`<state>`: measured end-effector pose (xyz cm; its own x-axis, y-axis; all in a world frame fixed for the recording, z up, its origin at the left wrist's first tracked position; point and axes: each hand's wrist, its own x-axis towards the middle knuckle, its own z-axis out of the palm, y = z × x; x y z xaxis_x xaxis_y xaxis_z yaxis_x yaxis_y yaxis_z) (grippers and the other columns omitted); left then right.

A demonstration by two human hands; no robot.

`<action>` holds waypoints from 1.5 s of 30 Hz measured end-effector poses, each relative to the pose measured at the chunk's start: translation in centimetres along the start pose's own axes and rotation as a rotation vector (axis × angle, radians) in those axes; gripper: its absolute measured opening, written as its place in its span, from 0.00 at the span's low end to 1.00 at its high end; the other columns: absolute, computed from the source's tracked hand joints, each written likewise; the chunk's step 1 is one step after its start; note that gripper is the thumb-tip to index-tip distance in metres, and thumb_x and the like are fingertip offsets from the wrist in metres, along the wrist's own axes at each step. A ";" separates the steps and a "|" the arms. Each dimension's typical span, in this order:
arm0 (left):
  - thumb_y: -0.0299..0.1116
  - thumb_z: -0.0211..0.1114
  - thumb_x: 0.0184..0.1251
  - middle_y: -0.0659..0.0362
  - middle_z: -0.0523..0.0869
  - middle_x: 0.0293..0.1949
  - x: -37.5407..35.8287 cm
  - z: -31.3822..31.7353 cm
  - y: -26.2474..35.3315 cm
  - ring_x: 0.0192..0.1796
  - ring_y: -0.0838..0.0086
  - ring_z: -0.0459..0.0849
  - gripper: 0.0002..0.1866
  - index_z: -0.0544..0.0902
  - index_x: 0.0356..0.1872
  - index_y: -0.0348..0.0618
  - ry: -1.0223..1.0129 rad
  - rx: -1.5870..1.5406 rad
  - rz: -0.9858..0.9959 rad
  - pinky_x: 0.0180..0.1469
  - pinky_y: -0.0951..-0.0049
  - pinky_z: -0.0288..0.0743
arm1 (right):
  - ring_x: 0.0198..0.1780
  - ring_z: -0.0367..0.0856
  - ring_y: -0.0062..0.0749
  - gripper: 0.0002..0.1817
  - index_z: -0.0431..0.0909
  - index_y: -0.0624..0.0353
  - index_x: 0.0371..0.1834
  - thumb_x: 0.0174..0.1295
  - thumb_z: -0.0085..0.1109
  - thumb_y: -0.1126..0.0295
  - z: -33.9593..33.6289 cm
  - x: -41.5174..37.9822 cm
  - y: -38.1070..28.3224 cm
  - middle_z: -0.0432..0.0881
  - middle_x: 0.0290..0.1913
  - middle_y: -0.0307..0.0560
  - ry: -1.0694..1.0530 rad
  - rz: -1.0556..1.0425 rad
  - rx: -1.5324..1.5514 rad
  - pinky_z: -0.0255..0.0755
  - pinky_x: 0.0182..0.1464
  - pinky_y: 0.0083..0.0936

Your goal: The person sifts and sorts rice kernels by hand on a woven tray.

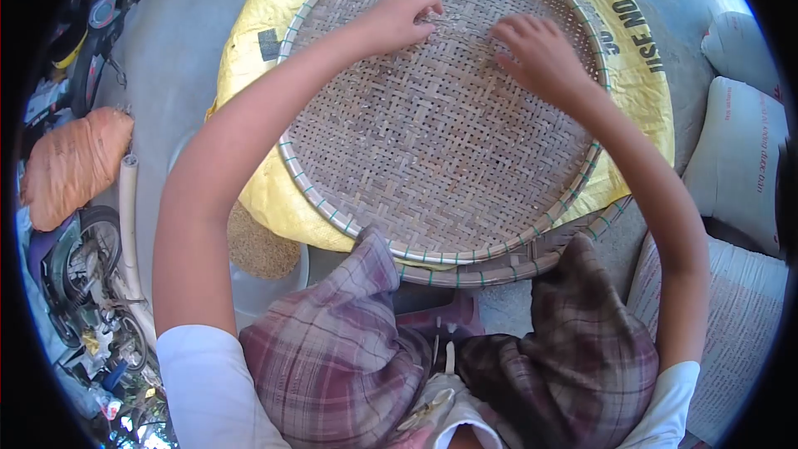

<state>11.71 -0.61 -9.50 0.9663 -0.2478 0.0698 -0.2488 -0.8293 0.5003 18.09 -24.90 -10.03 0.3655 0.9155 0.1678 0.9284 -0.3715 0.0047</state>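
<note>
A round, shallow woven bamboo tray (432, 141) with a green-stitched rim lies in front of me. My left hand (405, 20) is over its far part, fingers loosely bent, with a gap between them and the thumb. To the right, also above the weave, my right hand (536, 51) has its fingers apart and curved downward. I see nothing held in either hand. Whether the fingertips touch the tray is hard to tell. Beneath the tray lies a yellow woven sack (274, 191) with black print. A second bamboo tray's rim (482, 274) shows below that.
A basin (303, 270) of brown grain (259, 245) stands by my left knee. Full white sacks (736, 158) line the right side. An orange sack (79, 162), a pale pipe (129, 216) and motorbikes (87, 258) are on the left, over a concrete floor (179, 50).
</note>
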 end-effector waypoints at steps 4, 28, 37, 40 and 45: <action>0.36 0.60 0.56 0.53 0.78 0.43 -1.4 1.6 0.0 0.49 0.63 0.77 0.14 0.77 0.43 0.44 0.097 0.080 -0.067 0.53 0.65 0.69 | 0.63 0.63 0.38 0.21 0.66 0.57 0.59 0.64 0.46 0.62 1.4 -2.8 -0.3 0.67 0.60 0.46 0.059 -0.026 0.032 0.57 0.62 0.36; 0.70 0.46 0.55 0.50 0.72 0.58 -7.5 -6.2 -11.2 0.61 0.58 0.69 0.36 0.75 0.54 0.52 0.440 0.375 -1.090 0.60 0.35 0.50 | 0.73 0.41 0.42 0.59 0.50 0.60 0.68 0.38 0.60 0.32 -0.6 -9.3 5.4 0.50 0.70 0.53 -0.083 1.194 0.075 0.35 0.66 0.61; 0.63 0.66 0.45 0.48 0.81 0.46 -21.0 -8.5 -18.1 0.47 0.56 0.80 0.41 0.75 0.49 0.34 0.471 -0.383 -0.824 0.50 0.65 0.71 | 0.65 0.58 0.49 0.61 0.51 0.68 0.66 0.36 0.64 0.33 -0.6 -12.2 4.8 0.59 0.64 0.61 0.051 1.311 0.337 0.52 0.64 0.39; 0.61 0.66 0.47 0.47 0.84 0.38 -24.6 -7.1 -17.5 0.43 0.56 0.82 0.36 0.77 0.44 0.35 0.495 0.096 -1.102 0.47 0.62 0.72 | 0.52 0.75 0.47 0.46 0.64 0.66 0.58 0.41 0.67 0.43 -0.8 -11.0 7.7 0.76 0.49 0.61 -0.061 1.186 0.568 0.67 0.53 0.32; 0.60 0.62 0.53 0.44 0.82 0.40 -26.9 -7.3 -14.7 0.46 0.53 0.80 0.32 0.76 0.41 0.35 0.614 0.119 -1.144 0.48 0.60 0.71 | 0.44 0.77 0.42 0.32 0.66 0.66 0.49 0.50 0.62 0.50 -0.2 -11.6 5.9 0.77 0.41 0.57 0.131 1.092 0.501 0.68 0.47 0.34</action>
<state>-10.08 21.91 -12.47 0.4973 0.8659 0.0540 0.7567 -0.4634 0.4611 19.30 -37.78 -11.78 0.9908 0.1228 -0.0562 0.0677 -0.8118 -0.5799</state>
